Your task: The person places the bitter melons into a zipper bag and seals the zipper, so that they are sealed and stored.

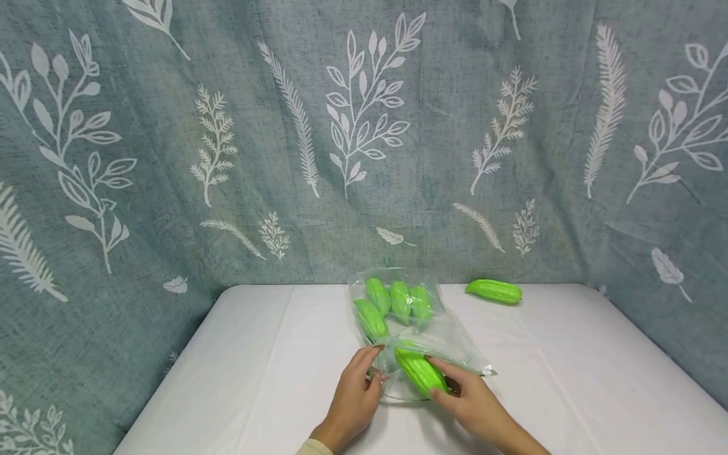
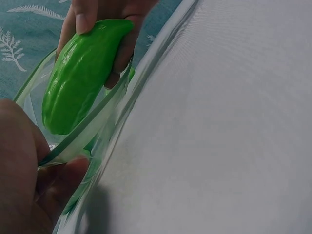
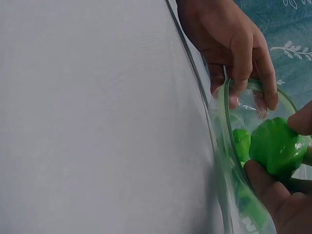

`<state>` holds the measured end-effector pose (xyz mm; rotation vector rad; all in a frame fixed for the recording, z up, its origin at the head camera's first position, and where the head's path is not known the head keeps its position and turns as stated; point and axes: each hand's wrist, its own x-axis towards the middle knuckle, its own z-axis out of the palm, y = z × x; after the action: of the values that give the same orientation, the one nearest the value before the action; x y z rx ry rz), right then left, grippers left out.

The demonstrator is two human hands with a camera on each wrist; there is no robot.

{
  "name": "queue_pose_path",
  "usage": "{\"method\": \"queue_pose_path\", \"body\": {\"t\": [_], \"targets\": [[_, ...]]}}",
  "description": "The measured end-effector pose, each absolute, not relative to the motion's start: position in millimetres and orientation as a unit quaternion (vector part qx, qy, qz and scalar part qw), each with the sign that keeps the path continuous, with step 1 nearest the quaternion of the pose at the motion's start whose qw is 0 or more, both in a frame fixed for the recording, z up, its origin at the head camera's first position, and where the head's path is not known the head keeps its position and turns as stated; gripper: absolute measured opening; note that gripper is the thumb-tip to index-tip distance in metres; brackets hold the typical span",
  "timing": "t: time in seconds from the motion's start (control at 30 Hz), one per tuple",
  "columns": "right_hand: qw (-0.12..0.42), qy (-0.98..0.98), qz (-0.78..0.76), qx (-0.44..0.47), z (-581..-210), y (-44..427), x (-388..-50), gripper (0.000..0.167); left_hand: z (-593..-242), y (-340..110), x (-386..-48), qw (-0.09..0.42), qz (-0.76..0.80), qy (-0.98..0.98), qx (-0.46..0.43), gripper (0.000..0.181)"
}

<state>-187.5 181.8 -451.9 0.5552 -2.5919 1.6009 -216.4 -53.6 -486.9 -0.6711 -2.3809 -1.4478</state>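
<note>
A clear zip bag (image 1: 455,338) with a greenish zip edge lies on the white table, its mouth spread toward me. Several ridged green gourds (image 1: 400,302) are inside its far part. My left hand (image 1: 355,388) pinches the left side of the bag's mouth between thumb and fingers. In my right hand (image 1: 474,401) is another ridged green gourd (image 1: 421,373), gripped with its tapered end tilted into the opening. The left wrist view shows this gourd (image 2: 80,80) between the two rims of the mouth. In the right wrist view, the right hand partly covers it.
One more green gourd (image 1: 493,291) lies near the table's back edge, right of the bag. A white cloth covers the table (image 1: 244,366). Behind it hangs a grey-green curtain (image 1: 443,158) with white leaf prints.
</note>
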Motion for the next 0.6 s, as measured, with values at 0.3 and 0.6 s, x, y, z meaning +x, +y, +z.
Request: {"method": "queue_pose_path", "body": {"t": [0.3, 0.6], "targets": [[0.063, -0.860, 0.495, 0.107, -452, 157, -193, 0.051, -489, -54, -217, 0.153, -0.490, -0.820, -0.251, 0.050], [0.073, -0.861, 0.496, 0.087, -455, 152, -199, 0.050, -490, -54, -217, 0.142, -0.491, -0.825, -0.240, 0.048]]}}
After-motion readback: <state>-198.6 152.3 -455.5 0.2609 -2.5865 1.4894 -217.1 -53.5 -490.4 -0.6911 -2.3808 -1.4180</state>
